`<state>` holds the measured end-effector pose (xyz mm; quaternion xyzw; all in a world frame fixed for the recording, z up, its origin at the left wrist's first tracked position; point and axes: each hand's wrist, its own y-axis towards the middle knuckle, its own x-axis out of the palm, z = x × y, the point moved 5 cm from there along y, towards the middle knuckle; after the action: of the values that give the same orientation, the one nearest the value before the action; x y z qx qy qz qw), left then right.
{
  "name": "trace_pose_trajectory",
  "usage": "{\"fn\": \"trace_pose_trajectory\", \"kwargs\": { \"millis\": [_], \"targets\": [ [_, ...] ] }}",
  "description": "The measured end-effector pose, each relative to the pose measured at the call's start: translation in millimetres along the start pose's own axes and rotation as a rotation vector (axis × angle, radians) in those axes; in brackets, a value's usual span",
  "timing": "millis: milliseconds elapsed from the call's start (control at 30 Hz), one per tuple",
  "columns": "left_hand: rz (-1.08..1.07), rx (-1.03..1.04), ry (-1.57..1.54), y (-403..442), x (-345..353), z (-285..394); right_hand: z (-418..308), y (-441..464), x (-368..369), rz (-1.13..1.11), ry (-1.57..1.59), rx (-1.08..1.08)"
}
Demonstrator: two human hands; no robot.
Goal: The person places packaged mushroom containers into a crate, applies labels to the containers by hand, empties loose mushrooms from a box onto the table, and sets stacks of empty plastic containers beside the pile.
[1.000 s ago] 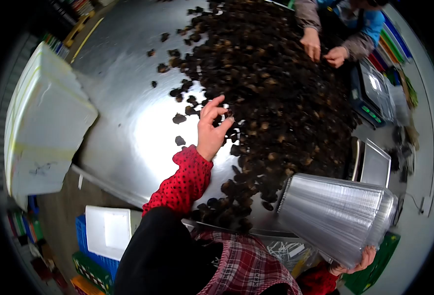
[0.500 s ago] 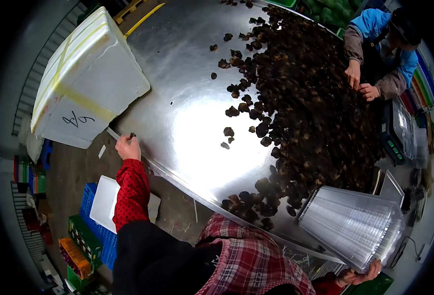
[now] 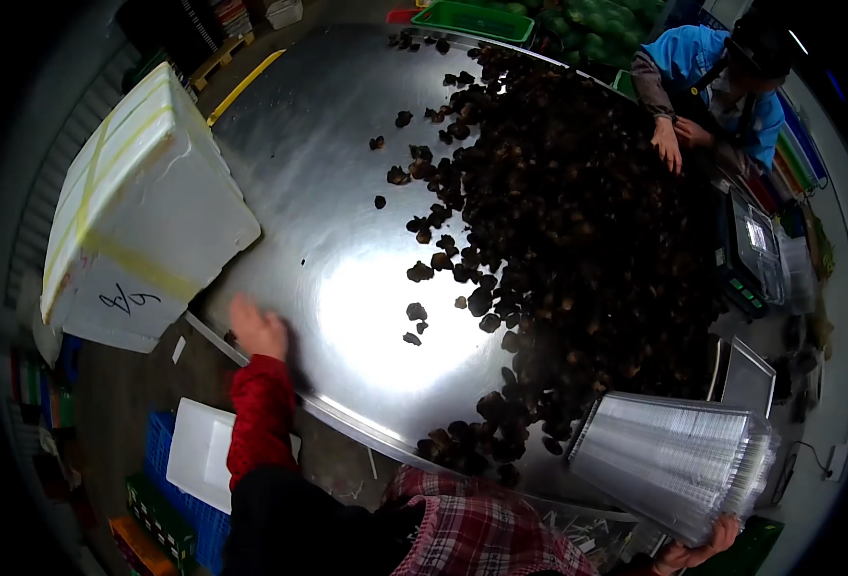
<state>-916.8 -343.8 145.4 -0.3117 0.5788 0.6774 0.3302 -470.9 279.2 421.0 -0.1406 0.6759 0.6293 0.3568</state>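
Observation:
My left hand (image 3: pixel 259 328), blurred by motion, is over the near left edge of the metal table (image 3: pixel 299 192), just right of the white foam box (image 3: pixel 155 221). Its fingers are smeared, and whether it holds anything cannot be made out. At the lower right, my right hand (image 3: pixel 700 549) grips the bottom end of a stack of clear plastic trays (image 3: pixel 664 461), which lies over the table's near right corner. Dark, mushroom-like pieces (image 3: pixel 577 230) form a large heap on the table, with loose ones scattered along its left side.
Across the table at upper right, a co-worker (image 3: pixel 692 58) has both hands by the heap. A scale (image 3: pixel 752 250) stands on the right. Below the table's left edge are a white container (image 3: pixel 203 451) and blue crate (image 3: pixel 160 442). A green tray (image 3: pixel 477 19) is at the far edge.
My left hand went from the heap's edge to the table's near left edge, where it held a small dark piece half a second ago. My right hand has stayed on the trays. The view has shifted.

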Motion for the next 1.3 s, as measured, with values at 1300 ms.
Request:
{"fn": "trace_pose_trajectory", "kwargs": {
  "millis": [1300],
  "targets": [
    [-0.832,-0.644,-1.93,138,93,287,14,19,7,0.184,0.204,-0.05]
  ]
}}
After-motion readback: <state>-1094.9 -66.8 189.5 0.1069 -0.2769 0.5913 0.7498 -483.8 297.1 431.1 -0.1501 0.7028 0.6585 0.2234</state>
